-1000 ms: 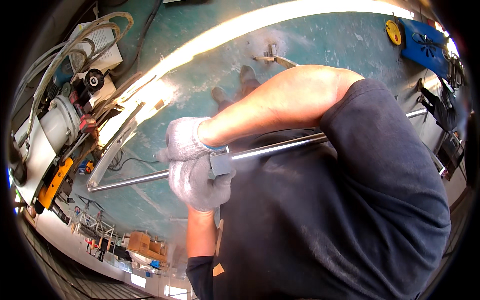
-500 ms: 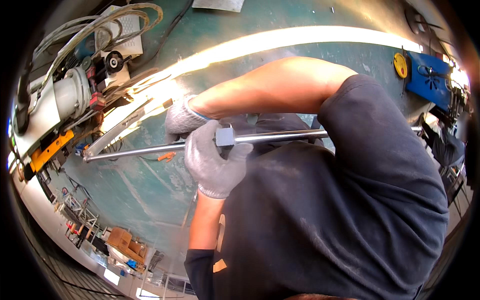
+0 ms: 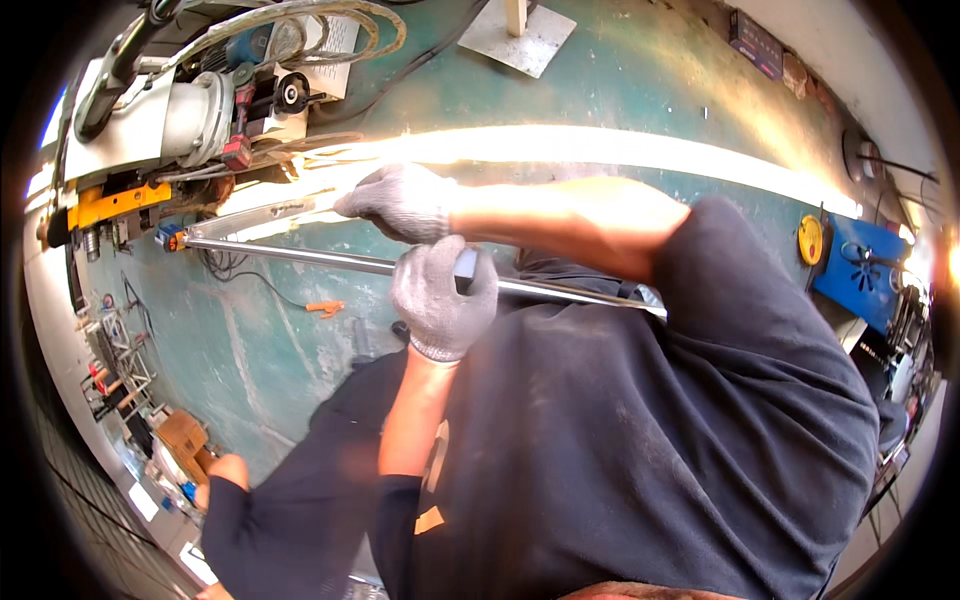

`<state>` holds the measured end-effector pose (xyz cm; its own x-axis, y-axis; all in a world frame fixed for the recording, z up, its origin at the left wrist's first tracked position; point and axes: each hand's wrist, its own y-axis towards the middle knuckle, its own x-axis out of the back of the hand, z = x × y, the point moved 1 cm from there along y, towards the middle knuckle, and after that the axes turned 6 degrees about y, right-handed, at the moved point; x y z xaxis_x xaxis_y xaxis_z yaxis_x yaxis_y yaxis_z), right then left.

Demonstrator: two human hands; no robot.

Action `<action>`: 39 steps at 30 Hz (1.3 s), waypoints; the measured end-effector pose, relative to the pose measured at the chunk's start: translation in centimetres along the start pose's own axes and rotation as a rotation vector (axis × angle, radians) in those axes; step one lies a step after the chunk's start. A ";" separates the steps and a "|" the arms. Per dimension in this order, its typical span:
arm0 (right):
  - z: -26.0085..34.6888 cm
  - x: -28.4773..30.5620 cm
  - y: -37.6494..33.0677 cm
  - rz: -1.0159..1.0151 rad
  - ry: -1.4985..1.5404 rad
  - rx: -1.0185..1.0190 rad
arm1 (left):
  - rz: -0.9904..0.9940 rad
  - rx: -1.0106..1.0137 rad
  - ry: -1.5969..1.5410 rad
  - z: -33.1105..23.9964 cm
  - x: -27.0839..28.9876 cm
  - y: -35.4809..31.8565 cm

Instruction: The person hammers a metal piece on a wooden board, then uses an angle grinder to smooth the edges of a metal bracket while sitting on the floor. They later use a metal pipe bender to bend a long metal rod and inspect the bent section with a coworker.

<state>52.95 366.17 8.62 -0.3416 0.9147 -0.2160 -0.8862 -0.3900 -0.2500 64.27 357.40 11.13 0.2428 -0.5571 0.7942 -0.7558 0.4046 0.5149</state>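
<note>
A long shiny metal tube (image 3: 320,258) runs across in front of my body from the left. My left hand (image 3: 445,300), in a grey knit glove, is closed round its middle. A small square pale block (image 3: 466,265) shows between that hand's thumb and fingers, against the tube. My right hand (image 3: 405,203), gloved as well, is just beyond the left one, its fingers curled and pressed together. What they hold, if anything, is hidden. A flat metal bar (image 3: 265,215) slants from the tube's left end toward those fingers; glare hides whether they touch it.
At the left are a white machine with a flanged pipe (image 3: 195,120), a red-and-black power tool (image 3: 240,125) and a yellow bar (image 3: 115,205). An orange clamp (image 3: 325,308) lies on the green floor. Someone in dark clothing (image 3: 300,500) is close at lower left. A blue machine (image 3: 850,270) stands at right.
The view has shifted. My right hand has come away from behind the left and now shows fully. My left hand covers more of the block. A person has appeared at lower left.
</note>
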 end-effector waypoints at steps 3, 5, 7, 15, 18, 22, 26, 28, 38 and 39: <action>2.1 1.7 -3.5 -0.053 0.373 -0.073 | 0.013 -0.025 -0.064 -0.2 -0.1 0.5; 1.8 3.0 -4.4 0.020 0.338 -0.049 | 0.027 0.007 -0.090 0.1 -0.6 0.6; 3.1 4.2 -6.5 -0.056 0.281 -0.011 | -0.003 0.018 -0.073 0.3 -0.7 1.1; 0.1 10.0 -15.9 -0.037 0.061 0.467 | 0.045 0.060 -0.093 -0.5 -0.8 0.5; 0.5 10.6 -18.5 -0.075 0.505 0.026 | 0.069 0.064 -0.068 -0.5 -0.8 0.3; 2.1 11.6 -18.7 -0.050 0.031 0.031 | 0.023 0.041 -0.074 -0.5 -0.9 0.7; 1.6 12.3 -20.2 -0.022 0.055 -0.122 | 0.050 0.051 -0.063 -0.2 -0.8 0.4; 1.1 12.5 -21.2 -0.048 0.101 -0.253 | 0.038 0.057 -0.067 0.0 -0.9 0.0; -2.3 11.6 -20.0 0.138 -0.066 -0.477 | -0.019 -0.014 -0.055 0.3 -0.7 -0.9; -2.2 10.6 -18.9 0.124 -0.102 -0.468 | -0.024 -0.012 -0.038 0.3 -0.6 -1.2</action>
<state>66.79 383.00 9.03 -0.4855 0.8548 -0.1831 -0.6093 -0.4811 -0.6304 64.79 357.02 9.96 0.2374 -0.5934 0.7691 -0.7429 0.3992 0.5373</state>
